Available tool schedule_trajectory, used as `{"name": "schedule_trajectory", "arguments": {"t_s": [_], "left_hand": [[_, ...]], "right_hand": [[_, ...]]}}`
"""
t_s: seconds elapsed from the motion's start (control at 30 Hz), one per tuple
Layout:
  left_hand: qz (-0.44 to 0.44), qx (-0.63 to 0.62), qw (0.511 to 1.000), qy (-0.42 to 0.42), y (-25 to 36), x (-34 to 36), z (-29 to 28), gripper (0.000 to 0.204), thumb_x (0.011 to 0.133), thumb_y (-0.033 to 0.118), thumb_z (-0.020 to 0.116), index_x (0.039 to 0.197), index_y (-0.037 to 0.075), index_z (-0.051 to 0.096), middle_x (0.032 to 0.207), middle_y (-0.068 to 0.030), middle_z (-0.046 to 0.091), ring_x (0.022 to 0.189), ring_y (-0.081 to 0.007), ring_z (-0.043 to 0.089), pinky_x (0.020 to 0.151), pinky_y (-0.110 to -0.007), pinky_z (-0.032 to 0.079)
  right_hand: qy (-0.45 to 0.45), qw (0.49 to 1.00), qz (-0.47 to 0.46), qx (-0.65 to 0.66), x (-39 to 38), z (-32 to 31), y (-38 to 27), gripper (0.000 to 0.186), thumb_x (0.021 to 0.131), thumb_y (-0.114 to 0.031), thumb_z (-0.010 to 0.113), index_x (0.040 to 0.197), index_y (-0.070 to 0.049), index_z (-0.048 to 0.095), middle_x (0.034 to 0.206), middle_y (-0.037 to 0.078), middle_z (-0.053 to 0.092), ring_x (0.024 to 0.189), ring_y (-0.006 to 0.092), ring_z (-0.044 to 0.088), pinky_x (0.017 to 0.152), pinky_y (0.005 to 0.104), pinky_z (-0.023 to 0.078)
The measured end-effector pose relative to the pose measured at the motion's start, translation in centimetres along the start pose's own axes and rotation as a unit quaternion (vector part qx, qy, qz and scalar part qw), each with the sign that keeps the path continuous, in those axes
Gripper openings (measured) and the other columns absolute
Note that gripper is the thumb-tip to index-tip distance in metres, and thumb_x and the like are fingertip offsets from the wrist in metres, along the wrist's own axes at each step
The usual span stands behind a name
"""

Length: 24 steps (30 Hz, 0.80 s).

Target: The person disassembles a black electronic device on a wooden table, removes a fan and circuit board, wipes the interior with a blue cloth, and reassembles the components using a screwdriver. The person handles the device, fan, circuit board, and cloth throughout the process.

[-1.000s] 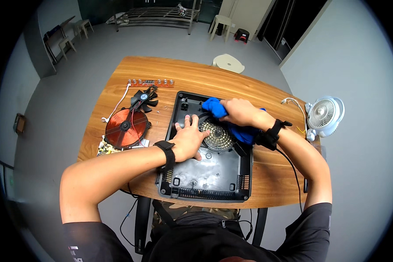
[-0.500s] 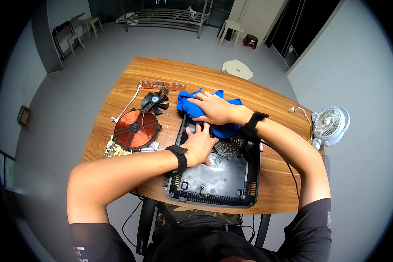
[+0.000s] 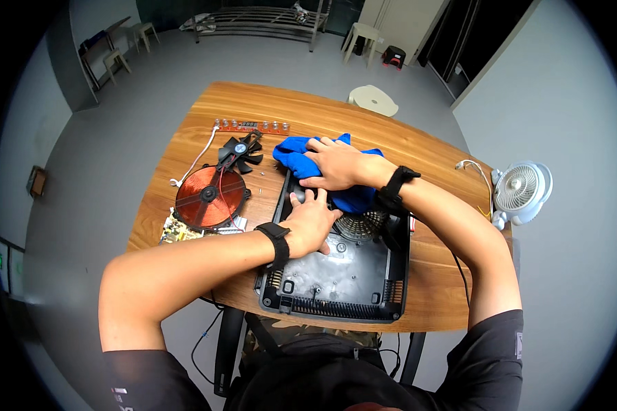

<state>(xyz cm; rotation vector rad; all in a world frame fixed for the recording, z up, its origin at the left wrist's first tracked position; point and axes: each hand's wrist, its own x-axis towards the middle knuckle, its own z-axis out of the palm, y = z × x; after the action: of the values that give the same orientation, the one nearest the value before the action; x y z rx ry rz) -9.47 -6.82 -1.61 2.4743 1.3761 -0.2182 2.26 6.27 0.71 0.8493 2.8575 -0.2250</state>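
A black plastic casing (image 3: 336, 274), open on top with slotted vents along its edges, lies on the wooden table in front of me. My left hand (image 3: 312, 222) rests inside it with fingers spread, pressing on its left part. At the far end, my right hand (image 3: 339, 164) grips a bunched blue cloth (image 3: 295, 154) against the casing's far edge. The cloth hides that edge and part of the round vent grille (image 3: 360, 226). To the left lie a copper coil disc (image 3: 195, 198), a small black fan (image 3: 241, 152) and a circuit board (image 3: 178, 229).
A narrow red button board (image 3: 253, 127) with a white cable lies at the table's far left. Tiny metal pieces sit near the black fan. At the right edge stands a white desk fan (image 3: 521, 192). A cream stool (image 3: 372, 101) is on the floor beyond the wooden table (image 3: 432, 288).
The view has shifted slightly. Both hands stay at nearly the same places, the left in the casing and the right on the cloth.
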Motion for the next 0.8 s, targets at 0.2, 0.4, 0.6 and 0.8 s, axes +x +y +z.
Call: {"name": "schedule_trajectory", "arguments": {"t_s": [0.2, 0.4, 0.6, 0.8], "left_hand": [[0.007, -0.001, 1.000, -0.005, 0.0, 0.2, -0.2, 0.090, 0.067, 0.045, 0.090, 0.145, 0.022, 0.054, 0.140, -0.0348, 0.034, 0.132, -0.0528, 0.040, 0.104, -0.068, 0.042], [0.006, 0.014, 1.000, 0.016, -0.2, 0.3, 0.6, 0.092, 0.067, 0.047, 0.089, 0.147, 0.022, 0.052, 0.141, -0.0353, 0.033, 0.133, -0.0527, 0.040, 0.104, -0.067, 0.042], [0.005, 0.000, 1.000, 0.010, -0.4, 0.0, 0.4, 0.090, 0.068, 0.046, 0.089, 0.146, 0.022, 0.052, 0.140, -0.0343, 0.035, 0.132, -0.0521, 0.040, 0.103, -0.067, 0.043], [0.011, 0.008, 1.000, 0.004, 0.2, 0.2, 0.0, 0.089, 0.066, 0.046, 0.090, 0.144, 0.020, 0.055, 0.141, -0.0338, 0.034, 0.134, -0.0525, 0.040, 0.103, -0.068, 0.043]], "right_hand": [[0.027, 0.997, -0.054, 0.040, -0.3, 0.8, 1.5, 0.061, 0.093, -0.050, 0.063, 0.125, 0.002, 0.065, 0.134, 0.020, 0.052, 0.122, 0.0376, 0.047, 0.103, 0.0482, 0.041], [0.068, 0.997, -0.019, -0.017, 0.2, 1.8, 0.0, 0.057, 0.091, -0.048, 0.065, 0.112, 0.004, 0.070, 0.128, 0.017, 0.055, 0.124, 0.0351, 0.047, 0.100, 0.0483, 0.042], [0.023, 1.000, -0.005, 0.000, -0.2, 0.6, -0.2, 0.061, 0.093, -0.051, 0.063, 0.112, 0.006, 0.070, 0.134, 0.018, 0.054, 0.126, 0.0357, 0.048, 0.100, 0.0496, 0.041], [0.038, 0.995, -0.021, 0.092, -0.8, 1.4, 1.1, 0.065, 0.093, -0.051, 0.064, 0.122, 0.007, 0.063, 0.138, 0.021, 0.049, 0.130, 0.0367, 0.045, 0.102, 0.0516, 0.038]]}}
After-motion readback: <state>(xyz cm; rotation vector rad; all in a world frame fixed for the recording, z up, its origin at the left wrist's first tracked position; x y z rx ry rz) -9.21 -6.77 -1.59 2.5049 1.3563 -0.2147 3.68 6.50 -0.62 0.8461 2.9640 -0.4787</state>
